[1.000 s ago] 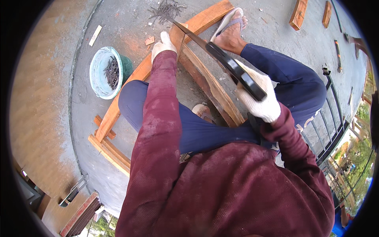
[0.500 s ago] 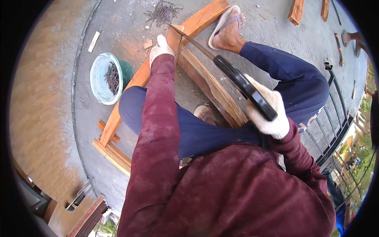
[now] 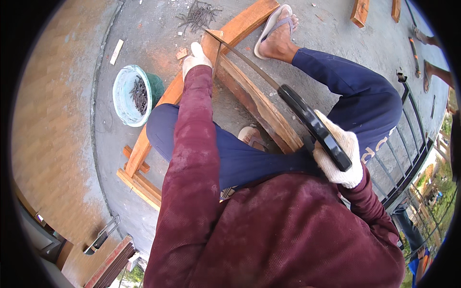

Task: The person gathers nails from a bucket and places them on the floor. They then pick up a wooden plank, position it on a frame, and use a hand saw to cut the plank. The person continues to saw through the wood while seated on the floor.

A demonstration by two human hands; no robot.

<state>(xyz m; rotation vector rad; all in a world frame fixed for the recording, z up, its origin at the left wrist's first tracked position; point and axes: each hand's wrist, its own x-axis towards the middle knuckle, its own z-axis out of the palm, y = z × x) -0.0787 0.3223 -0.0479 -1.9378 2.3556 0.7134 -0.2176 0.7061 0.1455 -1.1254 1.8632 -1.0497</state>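
In a white knit glove, my left hand [image 3: 196, 60] is wrapped around a wooden beam [image 3: 172, 91] near its far end, thumb pointing up. My right hand [image 3: 350, 141], gloved too, grips the black handle of a handsaw [image 3: 309, 117]. The saw's thin blade runs up and left to the beam end, just right of my left hand, and its tip extends past the wood. Under that end lies a crossing timber [image 3: 249, 21]. A rough-edged plank [image 3: 259, 105] stretches from there back between my legs.
A teal bucket [image 3: 151, 89] of dark nails stands left; more nails [image 3: 199, 15] lie loose ahead. A hammer [image 3: 414, 55] and a metal rack [image 3: 408, 129] are at right, near another person's feet [image 3: 427, 72]. A second saw [image 3: 101, 237] rests lower left.
My right hand has drawn the saw back, down and to the right, along the blade's line. My left hand keeps its hold. The other person's feet at right have shifted farther into view.
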